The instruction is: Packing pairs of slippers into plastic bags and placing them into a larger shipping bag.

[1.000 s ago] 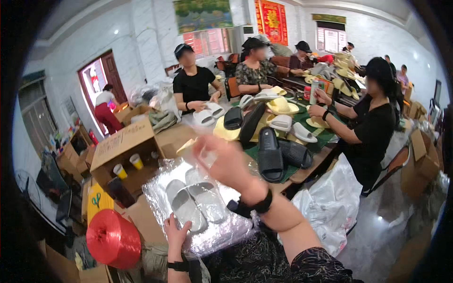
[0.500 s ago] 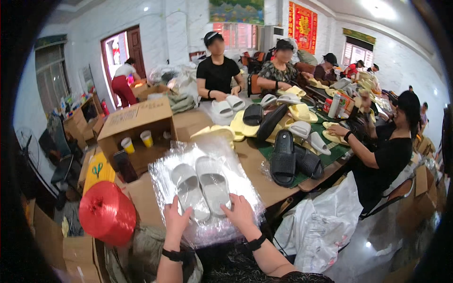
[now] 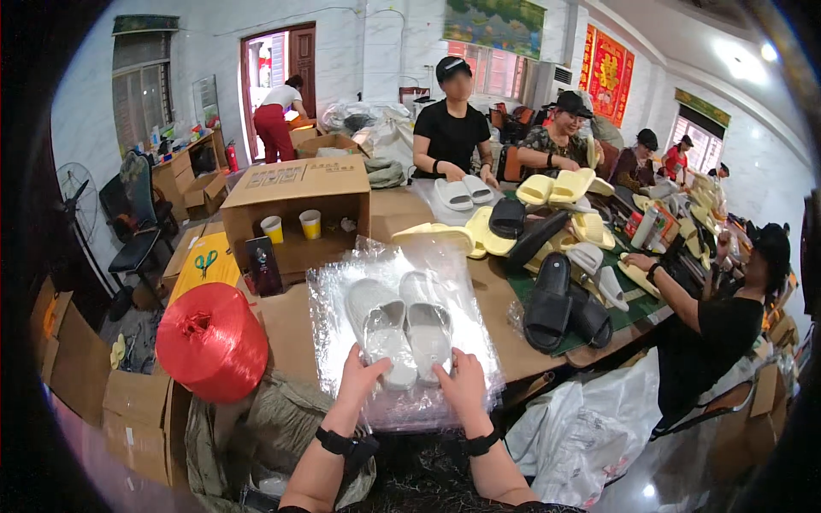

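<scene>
A pair of light grey slide slippers (image 3: 400, 329) lies side by side, toes away from me, on a stack of clear plastic bags (image 3: 338, 312) at the near table edge. Glare makes it hard to tell whether film also covers them. My left hand (image 3: 363, 376) grips the left slipper's heel end, thumb on top and fingers at its outer side. In the same way, my right hand (image 3: 463, 382) holds the right slipper's heel, its thumb on the footbed. Both wrists wear black bands.
A cardboard box (image 3: 299, 184) holding two yellow-and-white cups stands beyond on the left, near green scissors (image 3: 206, 263) and a red twine roll (image 3: 212, 342). Black slippers (image 3: 547, 301) and yellow slippers (image 3: 432, 238) lie to the right. Co-workers sit around the table; a white sack (image 3: 590, 419) stands lower right.
The view has turned left, so the scene sits further right. My hands stay at the slippers' heels, with both thumbs now pressed on the footbeds.
</scene>
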A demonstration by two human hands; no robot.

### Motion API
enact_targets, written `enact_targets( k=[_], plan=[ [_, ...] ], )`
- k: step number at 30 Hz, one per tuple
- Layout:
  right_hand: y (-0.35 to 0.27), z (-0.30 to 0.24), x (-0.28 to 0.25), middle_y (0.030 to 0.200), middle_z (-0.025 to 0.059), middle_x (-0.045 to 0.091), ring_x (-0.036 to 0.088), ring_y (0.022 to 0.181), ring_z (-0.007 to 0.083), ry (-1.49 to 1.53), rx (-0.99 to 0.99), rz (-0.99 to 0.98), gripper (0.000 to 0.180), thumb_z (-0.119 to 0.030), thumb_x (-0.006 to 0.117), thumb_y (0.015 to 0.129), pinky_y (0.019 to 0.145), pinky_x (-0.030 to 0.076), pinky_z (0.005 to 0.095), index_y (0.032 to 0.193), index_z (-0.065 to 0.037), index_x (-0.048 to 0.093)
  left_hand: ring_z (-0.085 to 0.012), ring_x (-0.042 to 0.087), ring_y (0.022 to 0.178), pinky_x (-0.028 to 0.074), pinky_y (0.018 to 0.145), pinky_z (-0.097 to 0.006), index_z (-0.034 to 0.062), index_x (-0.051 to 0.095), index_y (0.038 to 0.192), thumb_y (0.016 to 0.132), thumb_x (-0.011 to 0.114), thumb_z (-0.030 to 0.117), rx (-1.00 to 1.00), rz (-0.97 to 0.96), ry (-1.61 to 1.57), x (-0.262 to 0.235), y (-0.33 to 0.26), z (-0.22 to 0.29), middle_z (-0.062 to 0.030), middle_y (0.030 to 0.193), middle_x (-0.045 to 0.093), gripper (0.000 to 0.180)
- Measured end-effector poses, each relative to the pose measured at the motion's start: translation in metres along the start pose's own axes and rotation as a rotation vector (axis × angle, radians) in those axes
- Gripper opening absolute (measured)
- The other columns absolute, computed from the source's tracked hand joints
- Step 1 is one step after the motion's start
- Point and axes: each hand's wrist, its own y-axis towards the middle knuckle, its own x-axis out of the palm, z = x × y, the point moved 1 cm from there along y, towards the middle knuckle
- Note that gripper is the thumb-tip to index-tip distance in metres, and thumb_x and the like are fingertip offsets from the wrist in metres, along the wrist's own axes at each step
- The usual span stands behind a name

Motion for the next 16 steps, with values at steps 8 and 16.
enact_targets(
  k=[8,16],
  plan=[
    [-0.001,-0.029,-0.026,0.131,0.0266,0.048,0.043,0.125,0.0419,0.114,-0.039,0.217,0.085,-0.039,0.081,0.081,0.107,0.036,0.0492,0.145,0.0,0.04,-0.0211,0.066,0.099,0.055,0.085,-0.034,-0.0035,0.042,0.143,0.082,0.062,0.002,0.056,-0.033,-0.345,-0.014,-0.014,0.016,-0.0134,0.116,0.066,0.065],
    [0.01,-0.008,-0.01,0.155,0.0196,0.036,0.053,0.126,0.0325,1.185,0.554,-0.632,0.104,-0.038,0.074,0.09,0.095,0.051,0.0375,0.159,-0.004,0.003,-0.0261,0.052,0.13,0.037,0.113,-0.038,-0.0033,0.038,0.148,0.081,0.06,0.004,0.04,-0.193,-0.474,-0.008,-0.029,0.034,-0.0156,0.14,0.054,0.071]
  ],
)
